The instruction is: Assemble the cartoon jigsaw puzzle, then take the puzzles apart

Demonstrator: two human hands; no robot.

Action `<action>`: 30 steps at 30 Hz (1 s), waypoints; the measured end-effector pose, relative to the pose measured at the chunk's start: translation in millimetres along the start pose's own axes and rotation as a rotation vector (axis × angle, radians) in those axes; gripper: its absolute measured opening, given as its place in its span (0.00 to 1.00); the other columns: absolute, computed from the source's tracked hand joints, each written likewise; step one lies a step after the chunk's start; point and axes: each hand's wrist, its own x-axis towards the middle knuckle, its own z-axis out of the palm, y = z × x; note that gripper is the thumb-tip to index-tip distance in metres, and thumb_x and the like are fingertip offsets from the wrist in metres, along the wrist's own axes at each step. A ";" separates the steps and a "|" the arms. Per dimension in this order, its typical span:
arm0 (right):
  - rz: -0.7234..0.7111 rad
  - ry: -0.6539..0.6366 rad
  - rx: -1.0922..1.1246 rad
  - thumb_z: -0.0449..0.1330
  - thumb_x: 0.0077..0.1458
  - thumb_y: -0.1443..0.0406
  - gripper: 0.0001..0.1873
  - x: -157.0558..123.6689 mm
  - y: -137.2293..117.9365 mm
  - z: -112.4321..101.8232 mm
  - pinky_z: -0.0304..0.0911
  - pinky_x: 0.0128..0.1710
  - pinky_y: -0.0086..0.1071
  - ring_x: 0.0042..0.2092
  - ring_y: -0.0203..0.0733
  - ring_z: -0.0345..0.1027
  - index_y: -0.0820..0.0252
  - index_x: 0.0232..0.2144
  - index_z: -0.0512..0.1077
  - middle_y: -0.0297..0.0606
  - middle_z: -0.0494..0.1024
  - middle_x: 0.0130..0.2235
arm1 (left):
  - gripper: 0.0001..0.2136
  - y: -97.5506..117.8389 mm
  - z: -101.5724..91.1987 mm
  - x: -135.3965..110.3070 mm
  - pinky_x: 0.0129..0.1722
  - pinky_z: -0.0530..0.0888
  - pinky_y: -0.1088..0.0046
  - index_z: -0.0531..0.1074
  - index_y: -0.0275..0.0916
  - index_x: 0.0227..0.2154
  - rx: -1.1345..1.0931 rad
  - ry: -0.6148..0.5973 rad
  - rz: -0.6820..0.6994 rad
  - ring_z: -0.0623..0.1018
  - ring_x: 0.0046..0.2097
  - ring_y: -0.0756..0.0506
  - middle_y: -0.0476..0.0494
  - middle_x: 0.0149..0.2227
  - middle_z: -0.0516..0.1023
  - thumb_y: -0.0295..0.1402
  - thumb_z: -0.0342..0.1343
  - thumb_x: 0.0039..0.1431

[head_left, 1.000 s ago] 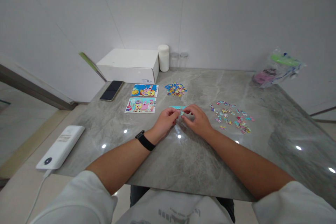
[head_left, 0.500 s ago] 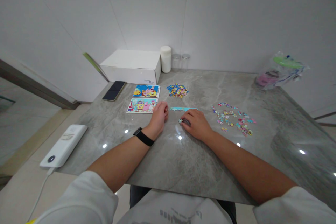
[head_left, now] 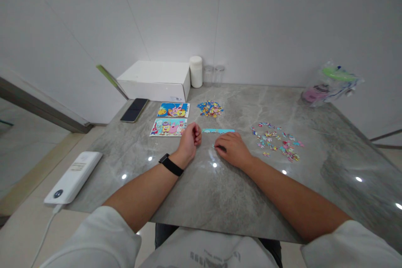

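My right hand (head_left: 233, 149) is above the table's middle, thumb and fingertips pinched on a small pale puzzle piece (head_left: 213, 146), mostly covered by the fingers. Just beyond it lies a joined strip of light-blue puzzle pieces (head_left: 211, 130), its right end close to my knuckles. My left hand (head_left: 190, 139) rests on its side with fingers curled in; nothing shows in it. It partly covers the right edge of the lower picture card (head_left: 166, 127), which has cartoon figures. Loose puzzle pieces (head_left: 272, 135) are scattered to the right of my right hand.
Behind the lower card are a blue picture card (head_left: 171, 109) and a heap of puzzle pieces (head_left: 210, 109). A phone (head_left: 134, 110), white box (head_left: 153, 77), white bottle (head_left: 196, 73) and two glasses (head_left: 219, 76) stand farther back. A power bank (head_left: 73, 176) sits left, a bagged item (head_left: 329, 83) right.
My right fingers have turned the puzzle piece lower toward the tabletop, so less of it shows. My left hand stays nearly where it was. The whole view has shifted slightly.
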 end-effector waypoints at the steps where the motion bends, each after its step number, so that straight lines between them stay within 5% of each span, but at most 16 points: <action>1: -0.001 -0.004 -0.004 0.64 0.62 0.66 0.04 0.0 -0.1 -0.3 0.54 0.51 0.44 0.48 0.49 0.72 0.54 0.37 0.80 0.40 0.84 0.43 | 0.15 -0.2 -0.1 -0.2 0.17 0.48 0.78 0.60 0.41 0.24 0.001 -0.004 0.000 0.56 0.19 0.55 0.56 0.22 0.56 0.40 0.60 0.56; 14: 0.020 -0.052 -0.021 0.64 0.63 0.64 0.05 0.4 -4.8 -3.8 0.53 0.54 0.44 0.47 0.48 0.72 0.55 0.37 0.80 0.39 0.84 0.42 | 0.18 -0.5 0.5 -1.7 0.17 0.46 0.77 0.59 0.40 0.21 0.021 -0.051 0.004 0.52 0.18 0.56 0.57 0.20 0.54 0.41 0.59 0.59; 22: 0.053 0.130 0.060 0.63 0.65 0.63 0.05 -0.4 -10.5 -8.9 0.53 0.52 0.41 0.46 0.45 0.73 0.56 0.37 0.79 0.38 0.83 0.41 | 0.28 0.6 2.9 -8.5 0.16 0.46 0.75 0.48 0.41 0.15 0.074 -0.124 0.014 0.49 0.16 0.55 0.56 0.15 0.46 0.42 0.57 0.63; 30: -0.044 0.076 0.045 0.57 0.67 0.63 0.21 1.1 -4.3 -4.7 0.52 0.38 0.36 0.30 0.39 0.64 0.58 0.20 0.70 0.34 0.75 0.24 | 0.29 -9.2 1.3 -14.7 0.18 0.48 0.73 0.50 0.41 0.12 0.209 -0.244 0.005 0.50 0.17 0.54 0.55 0.15 0.47 0.43 0.58 0.62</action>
